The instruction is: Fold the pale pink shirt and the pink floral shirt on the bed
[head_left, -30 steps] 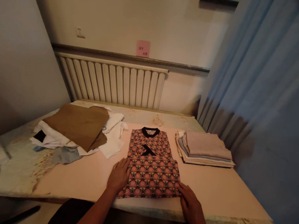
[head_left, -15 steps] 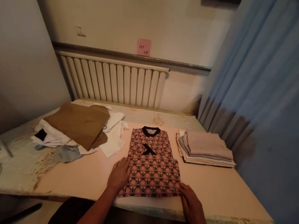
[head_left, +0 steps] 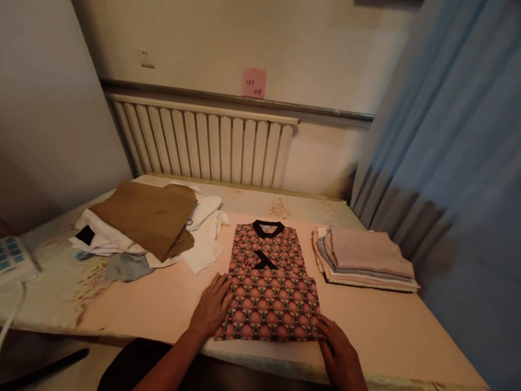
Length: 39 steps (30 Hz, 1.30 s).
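Note:
A folded red patterned shirt with a black collar lies flat on the table, collar away from me. My left hand rests flat on the shirt's lower left edge, fingers stretched out. At the lower right corner, my right hand touches the hem with its fingers together; whether it pinches the cloth is unclear.
A stack of folded pink and grey cloths sits right of the shirt. A loose heap with a brown garment over white ones lies at the left. A keypad device with a cord is far left. Radiator behind, blue curtain at right.
Both hands stay on the shirt's lower edge. The view has shifted slightly, so everything sits a little further right in the frame.

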Available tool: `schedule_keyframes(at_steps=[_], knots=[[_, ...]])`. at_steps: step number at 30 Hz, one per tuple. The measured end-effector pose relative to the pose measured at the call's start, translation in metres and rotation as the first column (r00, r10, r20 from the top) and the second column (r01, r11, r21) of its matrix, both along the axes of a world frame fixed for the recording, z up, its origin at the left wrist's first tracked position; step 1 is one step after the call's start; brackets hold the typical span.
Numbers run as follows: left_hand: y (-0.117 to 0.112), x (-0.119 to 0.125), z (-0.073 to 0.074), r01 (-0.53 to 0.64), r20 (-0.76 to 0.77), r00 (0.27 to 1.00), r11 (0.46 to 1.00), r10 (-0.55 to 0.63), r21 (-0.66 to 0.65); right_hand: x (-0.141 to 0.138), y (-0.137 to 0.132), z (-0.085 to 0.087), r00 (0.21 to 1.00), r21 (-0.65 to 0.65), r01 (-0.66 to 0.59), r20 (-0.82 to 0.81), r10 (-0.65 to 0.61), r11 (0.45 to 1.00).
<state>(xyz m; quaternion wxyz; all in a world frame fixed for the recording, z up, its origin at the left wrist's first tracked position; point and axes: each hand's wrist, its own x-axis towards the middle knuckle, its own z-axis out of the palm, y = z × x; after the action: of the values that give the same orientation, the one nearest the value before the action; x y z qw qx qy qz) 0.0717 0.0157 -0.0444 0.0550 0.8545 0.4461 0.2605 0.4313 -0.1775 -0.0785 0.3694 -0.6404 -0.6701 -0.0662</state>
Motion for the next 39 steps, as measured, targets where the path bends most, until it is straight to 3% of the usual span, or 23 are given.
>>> schedule_keyframes(at_steps=[6, 12, 18, 24, 32, 39], knots=[[-0.044, -0.026, 0.007, 0.240, -0.077, 0.968, 0.970, -0.237, 0.032, -0.001, 0.000, 0.005, 1.000, -0.004, -0.019, -0.002, 0.019, 1.000], [-0.061, -0.037, 0.001, 0.309, -0.177, 0.940, 0.948, -0.292, 0.074, 0.002, 0.002, 0.008, 0.999, -0.005, -0.054, -0.004, 0.054, 0.999], [-0.053, -0.037, -0.013, 0.289, -0.173, 0.948, 0.949, -0.267, 0.123, 0.013, 0.008, 0.013, 0.993, -0.047, -0.107, 0.052, 0.110, 0.993], [-0.040, -0.040, -0.004, 0.311, -0.169, 0.939, 0.949, -0.298, 0.054, 0.030, 0.024, 0.019, 0.967, -0.089, -0.169, 0.175, 0.183, 0.982], [-0.001, -0.031, 0.000, 0.292, -0.187, 0.939, 0.956, -0.289, -0.010, 0.036, 0.050, 0.037, 0.906, -0.075, -0.298, 0.292, 0.306, 0.952], [0.019, -0.022, 0.005, 0.314, -0.177, 0.933, 0.949, -0.313, -0.022, 0.043, 0.071, 0.035, 0.880, -0.077, -0.358, 0.304, 0.364, 0.931]])
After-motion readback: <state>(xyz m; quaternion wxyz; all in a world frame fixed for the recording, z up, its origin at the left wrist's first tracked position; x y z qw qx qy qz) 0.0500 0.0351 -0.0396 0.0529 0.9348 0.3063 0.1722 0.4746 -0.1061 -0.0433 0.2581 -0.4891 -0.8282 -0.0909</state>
